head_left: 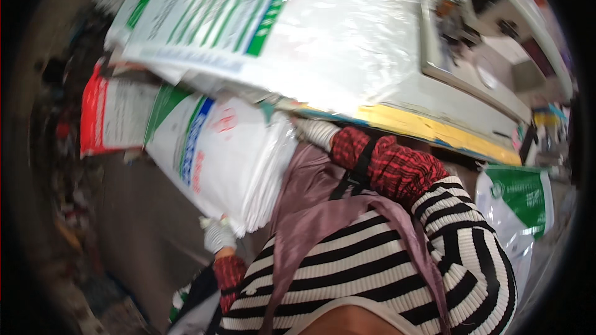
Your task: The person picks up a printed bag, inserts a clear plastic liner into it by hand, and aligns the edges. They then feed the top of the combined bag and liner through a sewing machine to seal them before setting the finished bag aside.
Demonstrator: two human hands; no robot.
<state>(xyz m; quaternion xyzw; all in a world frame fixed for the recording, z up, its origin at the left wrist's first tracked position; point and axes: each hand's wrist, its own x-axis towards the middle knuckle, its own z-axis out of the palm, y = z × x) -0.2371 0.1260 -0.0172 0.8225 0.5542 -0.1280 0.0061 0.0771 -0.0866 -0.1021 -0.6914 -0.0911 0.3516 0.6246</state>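
Observation:
A thick stack of white woven sacks (223,155) with green, blue and red print lies tilted against my chest. My left hand (217,234), in a white knit glove, grips the stack's lower corner from below. My right arm, in a red plaid oversleeve (391,164), reaches across my body to the stack's upper right edge. Only the white glove of my right hand (313,131) shows there, touching the sacks, and its fingers are hidden under the stack. I wear a black-and-white striped top and a mauve apron (310,211).
Above, a second pile of white sacks with green print (273,31) lies on a table with a yellow edge (422,125). A sewing machine table (490,80) stands at the upper right. A green-and-white bag (521,201) hangs at the right. Red-printed sacks (102,118) lie at the left, over the floor (136,211).

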